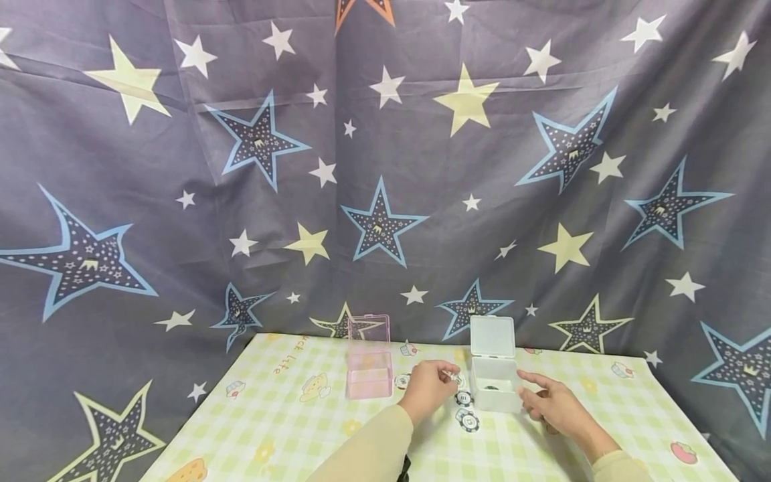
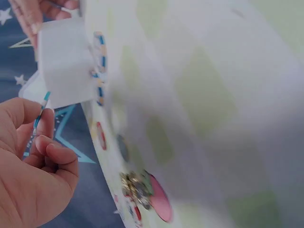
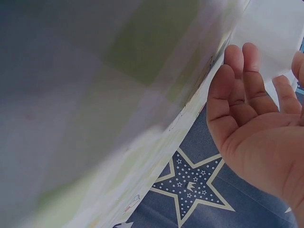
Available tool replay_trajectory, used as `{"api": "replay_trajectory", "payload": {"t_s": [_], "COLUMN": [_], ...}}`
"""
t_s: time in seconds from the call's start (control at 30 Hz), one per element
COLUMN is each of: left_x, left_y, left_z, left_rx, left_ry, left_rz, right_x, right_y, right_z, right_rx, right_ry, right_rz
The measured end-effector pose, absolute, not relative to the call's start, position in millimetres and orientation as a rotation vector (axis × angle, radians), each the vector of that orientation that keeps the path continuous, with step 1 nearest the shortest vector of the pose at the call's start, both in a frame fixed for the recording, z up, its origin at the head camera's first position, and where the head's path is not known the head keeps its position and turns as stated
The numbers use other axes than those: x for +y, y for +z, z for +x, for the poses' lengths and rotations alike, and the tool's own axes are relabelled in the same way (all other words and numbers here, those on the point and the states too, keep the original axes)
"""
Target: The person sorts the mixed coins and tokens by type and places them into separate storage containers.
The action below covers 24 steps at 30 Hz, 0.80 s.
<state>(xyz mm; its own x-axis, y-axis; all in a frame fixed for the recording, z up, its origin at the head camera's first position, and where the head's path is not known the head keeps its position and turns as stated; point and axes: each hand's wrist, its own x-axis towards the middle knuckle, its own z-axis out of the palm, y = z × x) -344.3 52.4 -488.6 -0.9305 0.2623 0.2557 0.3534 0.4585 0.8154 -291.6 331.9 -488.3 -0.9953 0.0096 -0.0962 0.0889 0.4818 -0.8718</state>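
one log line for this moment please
left hand: pinches chip | right hand: beside white box | white box: lid open | pink box: lid open | other chips: on tablecloth by white box

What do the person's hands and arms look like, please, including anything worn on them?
The left hand and right hand are ungloved, with no rings showing. The left sleeve and right sleeve are plain pale cream-yellow, the right one leaving the wrist bare. A black item shows beside the left sleeve; I cannot tell what.
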Motion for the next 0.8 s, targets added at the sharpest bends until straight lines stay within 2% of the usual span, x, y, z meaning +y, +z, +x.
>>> {"api": "replay_trajectory", "payload": {"t_s": [0.43, 0.8], "left_x": [76, 86], "left_y": [-467, -474], "left_z": [-330, -336], "left_rx": [-2.56, -2.569], "left_ry": [-1.669, -1.647], "left_rz": [-0.531, -0.504], "right_x": [331, 330], "right_y": [-486, -488], "right_z": [-292, -291], "right_rx": [2.621, 2.663], "right_ry": [-1.562, -1.523], "right_rz": [0.089, 0.127]}}
